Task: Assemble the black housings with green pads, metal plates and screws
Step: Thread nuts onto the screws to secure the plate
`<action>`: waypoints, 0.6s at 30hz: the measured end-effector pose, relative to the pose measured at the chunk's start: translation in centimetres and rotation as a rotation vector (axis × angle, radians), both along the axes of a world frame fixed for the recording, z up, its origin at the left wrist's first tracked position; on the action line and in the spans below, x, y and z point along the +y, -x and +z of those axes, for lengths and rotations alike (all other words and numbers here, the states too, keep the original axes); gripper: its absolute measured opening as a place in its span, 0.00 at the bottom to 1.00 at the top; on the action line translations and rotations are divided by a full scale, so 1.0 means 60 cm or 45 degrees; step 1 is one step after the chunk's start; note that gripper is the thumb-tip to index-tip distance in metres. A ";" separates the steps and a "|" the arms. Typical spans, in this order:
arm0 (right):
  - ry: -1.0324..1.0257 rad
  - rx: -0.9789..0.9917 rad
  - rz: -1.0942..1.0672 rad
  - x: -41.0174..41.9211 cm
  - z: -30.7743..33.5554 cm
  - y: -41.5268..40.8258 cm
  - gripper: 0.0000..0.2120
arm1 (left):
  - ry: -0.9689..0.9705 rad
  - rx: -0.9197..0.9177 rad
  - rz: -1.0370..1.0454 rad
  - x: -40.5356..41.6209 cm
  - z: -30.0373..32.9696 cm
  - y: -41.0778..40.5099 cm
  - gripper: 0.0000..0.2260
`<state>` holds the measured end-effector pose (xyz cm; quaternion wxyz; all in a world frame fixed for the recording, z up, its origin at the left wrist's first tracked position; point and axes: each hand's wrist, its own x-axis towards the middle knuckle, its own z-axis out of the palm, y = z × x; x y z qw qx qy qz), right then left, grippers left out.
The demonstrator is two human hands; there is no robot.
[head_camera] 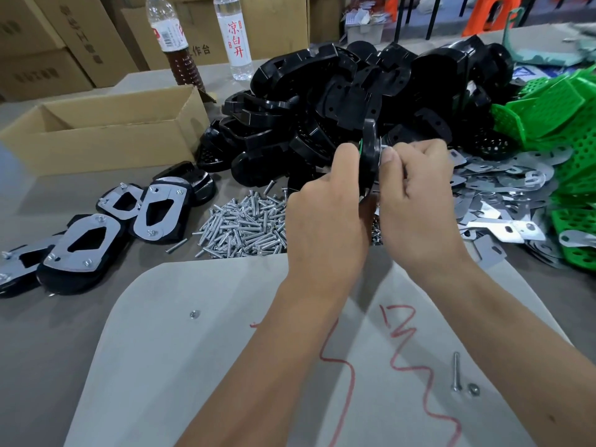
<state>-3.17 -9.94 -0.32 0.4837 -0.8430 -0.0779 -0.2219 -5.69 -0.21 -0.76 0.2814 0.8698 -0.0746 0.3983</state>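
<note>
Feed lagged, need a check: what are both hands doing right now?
Left hand: grips the black housing, held on edge.
Right hand: fingers pinched at the housing's right face; what they hold cannot be told.

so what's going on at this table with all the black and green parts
A person is putting together a black housing, held on edge between both hands above the screw pile. The left hand grips one side and the right hand pinches something small and silvery against the other, too small to identify. A sliver of green shows in the housing. Finished units with metal plates screwed on lie to the left, near an open cardboard box. Loose housings, green pads and metal plates are heaped behind and right.
</note>
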 end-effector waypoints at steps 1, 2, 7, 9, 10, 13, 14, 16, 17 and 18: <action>-0.050 0.060 0.013 0.003 0.001 0.001 0.22 | -0.009 -0.002 0.030 -0.001 0.001 0.000 0.14; -0.091 0.104 0.027 0.006 0.000 0.001 0.23 | -0.020 -0.002 0.060 -0.002 0.002 0.000 0.15; -0.258 0.138 0.122 0.002 0.004 -0.001 0.27 | -0.018 -0.081 0.126 -0.003 -0.001 0.003 0.17; -0.233 0.070 0.148 -0.002 0.007 0.000 0.28 | 0.063 -0.067 0.117 -0.002 -0.001 0.003 0.14; -0.229 0.019 0.155 -0.005 0.006 0.000 0.29 | 0.112 -0.040 0.126 0.000 -0.001 0.002 0.14; -0.246 -0.131 0.141 -0.024 0.003 -0.010 0.28 | 0.487 0.081 0.063 0.012 -0.002 -0.004 0.15; -0.216 -0.144 0.141 -0.034 -0.001 -0.016 0.27 | 0.683 0.135 0.002 0.016 -0.002 -0.006 0.14; -0.085 -0.110 0.160 -0.055 -0.011 -0.028 0.25 | 1.024 0.241 -0.075 0.026 0.000 -0.010 0.11; 0.022 -0.074 0.183 -0.064 -0.017 -0.034 0.23 | 1.140 0.281 -0.083 0.031 0.002 -0.014 0.10; 0.164 -0.032 0.226 -0.070 -0.023 -0.039 0.20 | 1.245 0.308 -0.091 0.035 0.003 -0.016 0.10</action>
